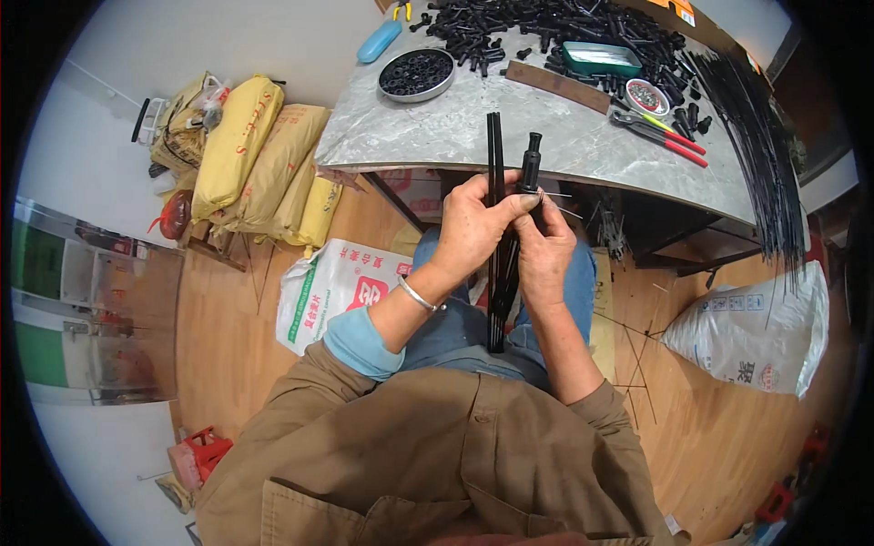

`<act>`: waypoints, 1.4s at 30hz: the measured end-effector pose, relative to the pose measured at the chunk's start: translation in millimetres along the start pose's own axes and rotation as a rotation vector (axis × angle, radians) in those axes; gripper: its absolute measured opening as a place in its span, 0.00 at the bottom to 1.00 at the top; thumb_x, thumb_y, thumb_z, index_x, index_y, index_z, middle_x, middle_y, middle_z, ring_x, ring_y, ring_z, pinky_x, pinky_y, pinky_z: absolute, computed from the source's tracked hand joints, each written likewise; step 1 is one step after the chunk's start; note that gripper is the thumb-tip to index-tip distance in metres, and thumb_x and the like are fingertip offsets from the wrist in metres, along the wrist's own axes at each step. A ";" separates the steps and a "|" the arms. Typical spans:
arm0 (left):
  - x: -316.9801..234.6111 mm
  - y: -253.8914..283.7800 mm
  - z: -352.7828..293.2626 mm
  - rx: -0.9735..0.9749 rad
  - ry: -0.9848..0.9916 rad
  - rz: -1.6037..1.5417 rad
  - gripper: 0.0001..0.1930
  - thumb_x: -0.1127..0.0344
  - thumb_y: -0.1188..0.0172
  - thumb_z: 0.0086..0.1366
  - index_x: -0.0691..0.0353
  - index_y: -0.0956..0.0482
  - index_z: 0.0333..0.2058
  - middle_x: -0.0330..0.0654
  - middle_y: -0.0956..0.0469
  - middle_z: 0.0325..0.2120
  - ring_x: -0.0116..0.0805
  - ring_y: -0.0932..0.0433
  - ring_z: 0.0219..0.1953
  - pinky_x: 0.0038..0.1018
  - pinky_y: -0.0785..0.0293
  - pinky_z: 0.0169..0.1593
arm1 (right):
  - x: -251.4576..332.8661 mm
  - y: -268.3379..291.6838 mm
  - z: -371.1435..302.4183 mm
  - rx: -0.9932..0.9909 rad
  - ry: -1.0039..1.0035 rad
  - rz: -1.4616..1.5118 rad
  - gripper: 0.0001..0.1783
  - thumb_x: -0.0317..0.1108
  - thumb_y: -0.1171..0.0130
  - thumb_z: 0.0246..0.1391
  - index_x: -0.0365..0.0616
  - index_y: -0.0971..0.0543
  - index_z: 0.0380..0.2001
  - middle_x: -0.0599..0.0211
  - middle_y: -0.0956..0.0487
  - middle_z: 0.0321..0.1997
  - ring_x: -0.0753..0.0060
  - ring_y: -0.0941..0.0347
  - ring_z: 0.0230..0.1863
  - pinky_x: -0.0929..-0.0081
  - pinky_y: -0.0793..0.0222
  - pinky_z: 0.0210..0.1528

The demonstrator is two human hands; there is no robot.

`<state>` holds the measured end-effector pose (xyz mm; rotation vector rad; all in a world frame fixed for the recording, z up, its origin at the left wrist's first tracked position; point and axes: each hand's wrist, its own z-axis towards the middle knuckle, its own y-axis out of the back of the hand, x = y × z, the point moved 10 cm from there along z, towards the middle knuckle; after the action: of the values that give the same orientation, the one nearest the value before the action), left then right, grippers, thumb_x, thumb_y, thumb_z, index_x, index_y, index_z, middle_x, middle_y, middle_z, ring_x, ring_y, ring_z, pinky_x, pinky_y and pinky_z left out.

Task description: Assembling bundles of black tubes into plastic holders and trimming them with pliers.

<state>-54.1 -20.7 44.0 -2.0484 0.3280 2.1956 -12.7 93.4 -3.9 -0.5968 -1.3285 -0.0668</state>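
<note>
Above my lap, my left hand [475, 223] is closed around several long thin black rods [494, 146], which stand nearly upright and run down toward my waist. Its thumb presses against a black stepped plastic tube fitting [530, 168]. My right hand [546, 255] pinches the lower part of that fitting, close against the left thumb. Thin silvery pins or wires [557, 194] stick out to the right by the right fingertips. The lower end of the fitting is hidden by my fingers.
On the grey table [401, 136] ahead lie a heap of black fittings [473, 32], a round dish of black rings [416, 75], a green tray [601, 59], red-handled pliers [669, 141] and long black rods [756, 155]. Yellow sacks [238, 146] stand left, a white sack [756, 328] right.
</note>
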 end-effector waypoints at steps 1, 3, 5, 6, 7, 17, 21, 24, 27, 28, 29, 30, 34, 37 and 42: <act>-0.9 2.3 0.4 -0.004 0.001 0.011 0.17 0.70 0.35 0.59 0.70 0.22 0.45 0.40 0.19 0.35 0.22 0.23 0.35 0.19 0.25 0.40 | 4.2 0.0 0.6 -0.001 0.048 -0.048 0.18 0.26 0.40 0.56 0.35 0.25 0.50 0.74 0.23 0.42 0.85 0.30 0.39 0.84 0.32 0.43; 1.5 2.1 0.7 0.019 0.034 -0.034 0.16 0.69 0.35 0.58 0.69 0.22 0.45 0.39 0.19 0.34 0.22 0.23 0.35 0.19 0.26 0.40 | 10.0 1.2 1.0 0.007 0.064 -0.104 0.18 0.25 0.39 0.55 0.36 0.24 0.49 0.72 0.22 0.41 0.83 0.29 0.41 0.83 0.32 0.45; 4.8 6.0 0.3 -0.001 0.014 -0.069 0.15 0.69 0.34 0.57 0.69 0.20 0.43 0.39 0.18 0.32 0.21 0.23 0.32 0.19 0.25 0.38 | 46.3 -8.7 -3.9 0.075 0.274 -0.359 0.17 0.26 0.37 0.52 0.36 0.23 0.46 0.70 0.21 0.38 0.83 0.28 0.38 0.84 0.31 0.43; 4.4 8.1 0.0 -0.017 -0.005 -0.112 0.14 0.69 0.33 0.56 0.69 0.19 0.40 0.38 0.18 0.29 0.19 0.24 0.30 0.20 0.25 0.35 | 49.7 -6.8 -5.3 0.072 0.273 -0.354 0.17 0.26 0.37 0.52 0.36 0.23 0.46 0.70 0.21 0.38 0.83 0.28 0.38 0.84 0.31 0.43; 2.1 6.5 -1.2 -0.011 -0.005 -0.108 0.14 0.69 0.33 0.56 0.69 0.19 0.40 0.38 0.18 0.29 0.19 0.24 0.30 0.20 0.25 0.35 | 43.3 -0.2 -4.9 0.045 0.174 -0.396 0.15 0.29 0.35 0.49 0.37 0.22 0.40 0.68 0.21 0.32 0.78 0.28 0.33 0.80 0.31 0.38; -5.8 -2.2 -11.4 0.065 -0.012 -0.217 0.15 0.71 0.33 0.57 0.67 0.21 0.43 0.37 0.19 0.32 0.22 0.23 0.33 0.20 0.26 0.39 | 6.6 10.5 5.4 0.410 -0.290 -0.329 0.15 0.40 0.32 0.49 0.42 0.23 0.20 0.78 0.27 0.20 0.86 0.35 0.22 0.83 0.40 0.24; -12.2 -2.1 -17.1 0.070 -0.016 -0.139 0.16 0.70 0.33 0.57 0.68 0.21 0.44 0.37 0.19 0.33 0.22 0.23 0.33 0.20 0.26 0.40 | -5.3 13.6 5.3 0.459 -0.351 -0.235 0.14 0.42 0.32 0.49 0.43 0.21 0.24 0.78 0.26 0.21 0.86 0.33 0.23 0.84 0.37 0.27; -15.5 -0.7 -21.0 0.077 -0.031 -0.139 0.15 0.69 0.34 0.58 0.68 0.21 0.43 0.39 0.19 0.32 0.21 0.23 0.34 0.19 0.24 0.39 | -17.0 5.9 2.5 0.517 -0.476 -0.089 0.14 0.44 0.32 0.49 0.44 0.20 0.27 0.77 0.25 0.23 0.85 0.31 0.24 0.84 0.34 0.28; -12.8 1.9 -17.6 0.099 -0.019 -0.088 0.16 0.68 0.34 0.58 0.69 0.21 0.43 0.39 0.19 0.32 0.20 0.23 0.34 0.20 0.24 0.39 | -18.1 0.3 -2.0 0.569 -0.534 -0.081 0.15 0.45 0.32 0.49 0.45 0.20 0.29 0.78 0.24 0.24 0.86 0.31 0.24 0.83 0.33 0.26; -12.6 2.7 -15.9 0.098 -0.045 -0.096 0.15 0.67 0.35 0.59 0.68 0.21 0.43 0.38 0.19 0.31 0.20 0.24 0.33 0.19 0.25 0.39 | -15.4 -0.2 -1.1 0.531 -0.534 -0.124 0.16 0.45 0.31 0.47 0.46 0.23 0.24 0.80 0.27 0.22 0.87 0.34 0.22 0.84 0.36 0.24; -12.2 3.6 -15.1 0.097 -0.047 -0.096 0.15 0.67 0.35 0.59 0.68 0.21 0.43 0.38 0.19 0.31 0.20 0.24 0.33 0.19 0.25 0.39 | -14.3 1.5 0.1 0.493 -0.534 -0.166 0.18 0.45 0.30 0.46 0.48 0.26 0.19 0.82 0.30 0.19 0.89 0.36 0.20 0.85 0.39 0.22; -12.8 5.1 -14.7 0.089 -0.038 -0.055 0.14 0.66 0.35 0.59 0.68 0.20 0.41 0.37 0.19 0.31 0.19 0.24 0.33 0.19 0.25 0.38 | -14.5 1.1 -0.3 0.494 -0.532 -0.167 0.18 0.45 0.30 0.46 0.48 0.26 0.19 0.82 0.30 0.19 0.89 0.36 0.20 0.85 0.39 0.22; -23.6 -1.6 -11.8 0.153 -0.023 0.035 0.10 0.66 0.36 0.61 0.66 0.18 0.37 0.35 0.19 0.30 0.18 0.25 0.32 0.17 0.27 0.35 | -2.3 -3.4 -0.4 0.495 -0.471 -0.238 0.18 0.44 0.29 0.45 0.49 0.26 0.18 0.81 0.29 0.20 0.88 0.35 0.21 0.85 0.37 0.22; -24.3 -4.4 -15.5 0.171 -0.007 -0.043 0.09 0.66 0.36 0.61 0.66 0.18 0.35 0.34 0.20 0.29 0.18 0.25 0.32 0.16 0.28 0.34 | -9.7 -1.7 -1.0 0.543 -0.545 -0.219 0.16 0.44 0.29 0.46 0.48 0.25 0.22 0.80 0.28 0.22 0.86 0.32 0.23 0.83 0.33 0.25; -18.0 -12.6 -14.8 0.260 0.085 -0.169 0.15 0.66 0.36 0.60 0.67 0.20 0.43 0.38 0.19 0.34 0.23 0.23 0.34 0.21 0.26 0.41 | -12.4 -2.6 -9.5 0.536 -0.639 -0.082 0.16 0.41 0.29 0.46 0.49 0.26 0.19 0.81 0.29 0.21 0.88 0.35 0.23 0.83 0.36 0.23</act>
<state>-35.4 -11.0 60.2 -1.9531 0.4082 1.8649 -8.5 83.4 -15.5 -0.0941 -1.8941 0.4353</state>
